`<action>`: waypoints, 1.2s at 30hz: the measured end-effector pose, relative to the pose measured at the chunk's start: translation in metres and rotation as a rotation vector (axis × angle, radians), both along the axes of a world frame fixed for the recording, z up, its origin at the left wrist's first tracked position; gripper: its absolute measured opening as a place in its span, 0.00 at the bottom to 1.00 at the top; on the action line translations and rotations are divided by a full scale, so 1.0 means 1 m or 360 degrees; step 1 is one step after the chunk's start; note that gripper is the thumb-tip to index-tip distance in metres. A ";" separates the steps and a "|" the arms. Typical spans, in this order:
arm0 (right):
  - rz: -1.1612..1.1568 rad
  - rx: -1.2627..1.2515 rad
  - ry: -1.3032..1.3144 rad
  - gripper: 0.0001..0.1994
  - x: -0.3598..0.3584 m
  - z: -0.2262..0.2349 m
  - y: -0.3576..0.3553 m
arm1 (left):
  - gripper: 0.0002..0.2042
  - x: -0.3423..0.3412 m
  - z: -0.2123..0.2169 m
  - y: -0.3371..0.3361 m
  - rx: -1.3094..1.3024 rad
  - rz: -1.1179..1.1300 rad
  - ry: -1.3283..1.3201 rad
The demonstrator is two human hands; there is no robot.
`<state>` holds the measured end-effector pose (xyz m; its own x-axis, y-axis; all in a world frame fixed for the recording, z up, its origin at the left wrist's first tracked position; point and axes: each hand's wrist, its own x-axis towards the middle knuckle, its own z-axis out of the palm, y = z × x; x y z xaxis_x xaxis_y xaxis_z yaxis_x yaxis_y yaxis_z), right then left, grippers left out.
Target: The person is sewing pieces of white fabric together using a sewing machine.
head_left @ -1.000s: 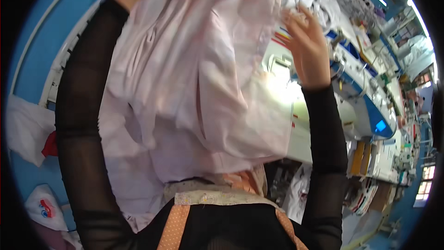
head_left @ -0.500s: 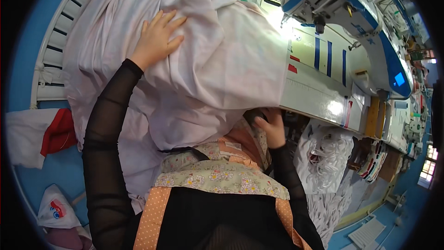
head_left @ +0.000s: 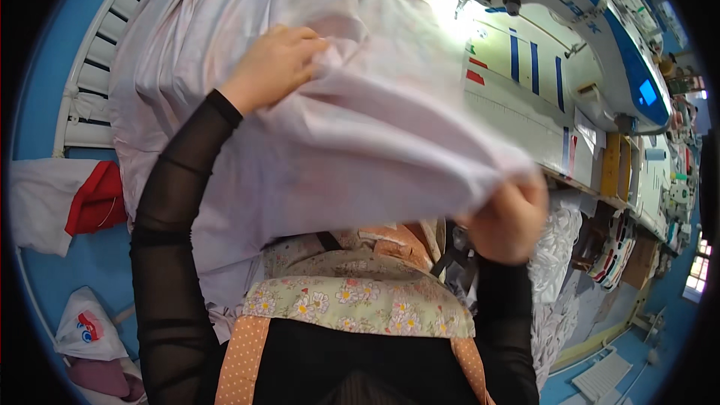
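A large pale pinkish-white cloth (head_left: 360, 161) lies in folds over the left part of the sewing table and hangs down toward my lap. My left hand (head_left: 281, 67) rests on its upper part, fingers bent and bunching the fabric near a fold. Over the table's front edge, my right hand (head_left: 514, 214) grips the cloth's right corner and lifts it, the edge pulled taut between both hands. Motion blurs this hand somewhat. Beyond the cloth stands a white and blue sewing machine (head_left: 577, 22), its lamp lit near the needle; the cloth's far edge lies close to it.
Blue tape strips (head_left: 534, 75) mark the machine bed. A slatted white rack (head_left: 86, 97) borders the cloth at the left, with a white and red cloth (head_left: 67, 202) beside it. White strips of material (head_left: 555, 247) hang below the table at right. A white bag (head_left: 90, 326) sits lower left.
My right hand has come up from under the table edge, raising the cloth's corner to the right. My left hand has shifted slightly right, its spread fingers now curled into the fabric.
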<state>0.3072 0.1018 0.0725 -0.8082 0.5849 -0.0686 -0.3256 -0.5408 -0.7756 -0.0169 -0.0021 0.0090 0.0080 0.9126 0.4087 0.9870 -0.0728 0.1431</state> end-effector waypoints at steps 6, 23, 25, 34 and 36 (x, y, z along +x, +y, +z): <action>0.0099 0.0156 -0.0540 0.16 0.083 -0.044 -0.054 | 0.05 -0.009 0.008 -0.022 -0.0160 0.0233 0.0173; 0.0041 0.1392 -0.0728 0.16 0.085 -0.071 -0.078 | 0.15 0.061 0.040 -0.051 0.0246 0.0135 -0.0040; 0.0016 0.1601 -0.0732 0.14 0.088 -0.069 -0.077 | 0.20 0.103 0.044 -0.040 0.0157 -0.0177 -0.0360; 0.0509 0.1912 -0.0368 0.12 0.086 -0.047 -0.055 | 0.04 0.195 0.035 -0.022 -0.0244 -0.1219 -0.0357; 0.0350 0.1905 -0.0318 0.13 0.086 -0.036 -0.037 | 0.06 0.193 0.050 -0.026 -0.0223 -0.1172 -0.0297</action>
